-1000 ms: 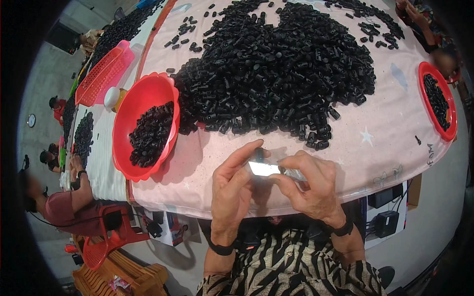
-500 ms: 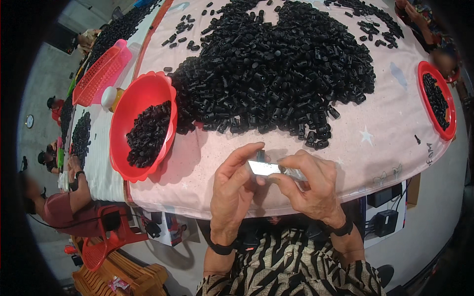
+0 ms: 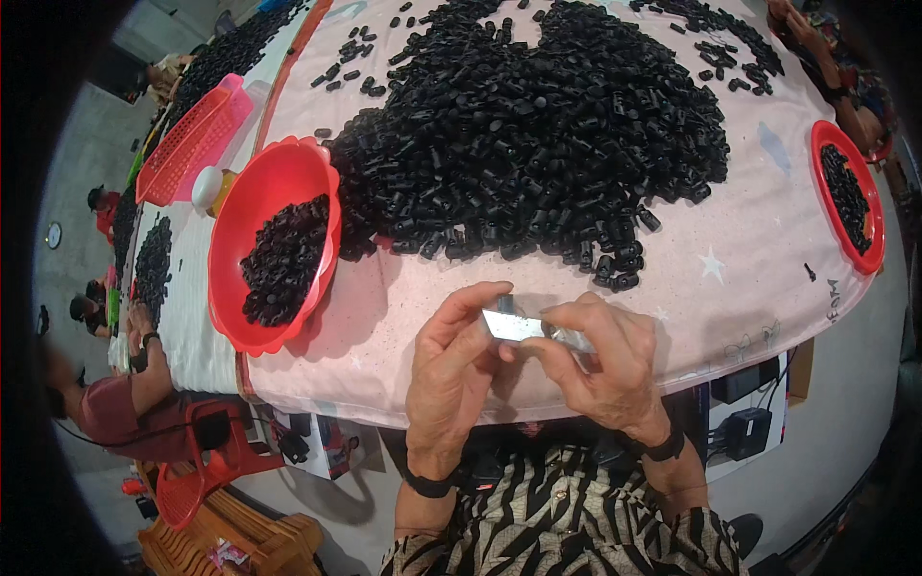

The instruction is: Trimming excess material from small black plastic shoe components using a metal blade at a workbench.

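At the near edge of the counter (image 3: 730,288), head view: small shiny metal piece (image 3: 514,324) pinched between both hands, just above the pink cloth. Left hand (image 3: 451,374) grips its left end, thumb and forefinger closed on it; right hand (image 3: 600,365) holds the right end, fingers curled. Wrists angled inward, meeting. Black parts pile (image 3: 538,144) beyond; red bowl (image 3: 259,192) of parts to the left.

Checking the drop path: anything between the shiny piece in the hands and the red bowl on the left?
Nothing visible. Both hands, left hand and right hand, hold the shiny piece over bare pink cloth; the red bowl sits just left, the black pile farther back.
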`<state>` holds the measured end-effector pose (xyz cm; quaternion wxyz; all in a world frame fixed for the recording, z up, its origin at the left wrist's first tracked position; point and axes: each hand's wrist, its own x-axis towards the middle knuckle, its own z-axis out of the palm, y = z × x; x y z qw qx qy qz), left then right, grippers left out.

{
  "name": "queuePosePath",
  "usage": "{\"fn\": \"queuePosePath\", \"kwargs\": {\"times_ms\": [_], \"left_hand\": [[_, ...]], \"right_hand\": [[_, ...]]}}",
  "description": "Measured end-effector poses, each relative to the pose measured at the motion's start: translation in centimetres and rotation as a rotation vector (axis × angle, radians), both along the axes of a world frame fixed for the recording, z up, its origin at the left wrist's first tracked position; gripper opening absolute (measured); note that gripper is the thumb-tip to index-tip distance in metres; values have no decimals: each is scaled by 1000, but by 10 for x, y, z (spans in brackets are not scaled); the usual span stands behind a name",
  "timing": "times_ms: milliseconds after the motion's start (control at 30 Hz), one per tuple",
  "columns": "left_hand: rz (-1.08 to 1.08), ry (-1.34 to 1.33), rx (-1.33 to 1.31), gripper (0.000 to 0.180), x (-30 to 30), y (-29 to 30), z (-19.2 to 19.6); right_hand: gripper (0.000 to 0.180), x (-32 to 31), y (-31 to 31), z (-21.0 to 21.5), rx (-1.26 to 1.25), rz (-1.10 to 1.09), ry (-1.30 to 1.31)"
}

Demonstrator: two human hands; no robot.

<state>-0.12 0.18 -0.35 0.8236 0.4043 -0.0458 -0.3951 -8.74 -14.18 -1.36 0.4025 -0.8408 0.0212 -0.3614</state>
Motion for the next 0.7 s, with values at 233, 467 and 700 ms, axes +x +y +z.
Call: {"fn": "queuePosePath", "kwargs": {"times_ms": [233, 467, 700], "left_hand": [[8, -29, 23, 32, 0, 2, -5], [29, -55, 25, 29, -1, -2, -4], [41, -46, 39, 30, -3, -2, -2]], "right_hand": [[20, -1, 0, 2, 9, -3, 23], [20, -1, -2, 7, 6, 26, 55], [20, -1, 0, 2, 83, -120, -57]]}}
